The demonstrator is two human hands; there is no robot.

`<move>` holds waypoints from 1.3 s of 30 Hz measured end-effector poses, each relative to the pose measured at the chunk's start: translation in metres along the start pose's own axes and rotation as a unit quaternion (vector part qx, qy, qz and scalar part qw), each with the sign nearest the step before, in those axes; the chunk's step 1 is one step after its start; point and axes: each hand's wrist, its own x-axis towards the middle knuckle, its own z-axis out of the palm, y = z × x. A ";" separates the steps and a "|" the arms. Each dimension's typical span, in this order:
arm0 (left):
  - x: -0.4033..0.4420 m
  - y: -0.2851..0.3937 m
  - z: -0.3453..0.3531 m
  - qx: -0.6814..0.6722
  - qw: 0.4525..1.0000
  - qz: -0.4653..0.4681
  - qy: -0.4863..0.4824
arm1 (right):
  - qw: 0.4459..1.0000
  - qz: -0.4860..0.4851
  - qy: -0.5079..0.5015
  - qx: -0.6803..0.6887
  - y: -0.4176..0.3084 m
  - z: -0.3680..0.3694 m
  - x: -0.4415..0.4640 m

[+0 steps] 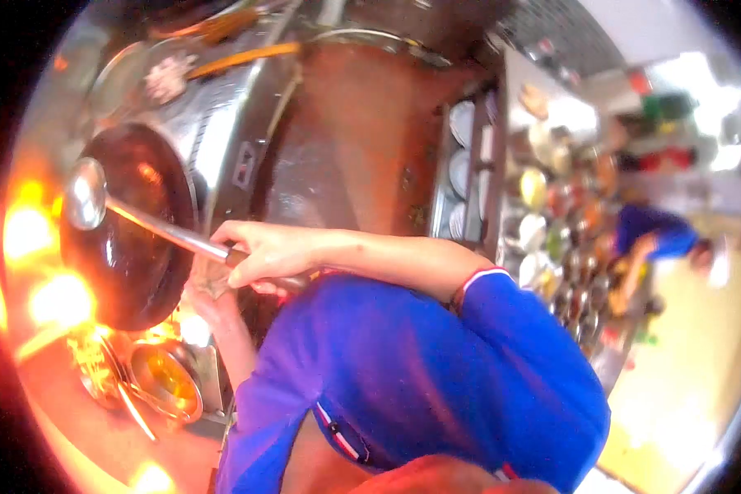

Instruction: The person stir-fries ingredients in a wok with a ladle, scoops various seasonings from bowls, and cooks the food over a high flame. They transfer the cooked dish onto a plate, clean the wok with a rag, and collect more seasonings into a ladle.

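Note:
A dark wok (136, 239) sits over bright flames at the left, with shiny liquid or oil on its inner surface. My right hand (267, 255) is closed around the handle of a long metal ladle (89, 193), whose round bowl is over the wok's far side. Below it, my left hand (210, 298) is at the wok's near edge with its fingers bent round it; the ladle and my right hand partly cover it, and the exact grip is blurred.
Metal bowls (166, 383) stand by the flames at the lower left. Pale food (169, 78) lies near the top left. Stacked plates (461, 173) fill a shelf. Many containers (552, 239) line a counter; beyond it is another person (654, 233) in blue.

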 end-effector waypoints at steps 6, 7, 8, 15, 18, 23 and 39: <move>-0.059 -0.044 0.044 0.221 0.971 0.067 0.055 | 0.994 -0.050 0.045 0.082 0.026 -0.035 -0.111; -0.100 -0.051 0.073 0.324 0.938 0.121 0.007 | 0.992 -0.061 0.059 0.094 0.028 -0.034 -0.130; -0.108 -0.062 0.086 0.346 0.929 0.127 -0.030 | 0.989 -0.076 0.071 0.103 0.033 -0.035 -0.149; -0.146 -0.126 0.277 0.197 0.936 -0.121 -0.267 | 0.959 -0.191 0.170 0.122 0.082 -0.067 -0.277; -0.137 -0.175 0.353 0.288 0.896 -0.137 -0.311 | 0.935 -0.222 0.274 0.046 0.093 -0.071 -0.339; -0.168 -0.213 0.438 0.275 0.807 -0.272 -0.447 | 0.591 -0.239 0.683 -0.357 0.166 -0.086 -0.475; -0.206 -0.381 0.559 0.515 0.431 -0.369 -0.643 | 0.442 0.379 0.796 -0.164 0.408 -0.193 -0.694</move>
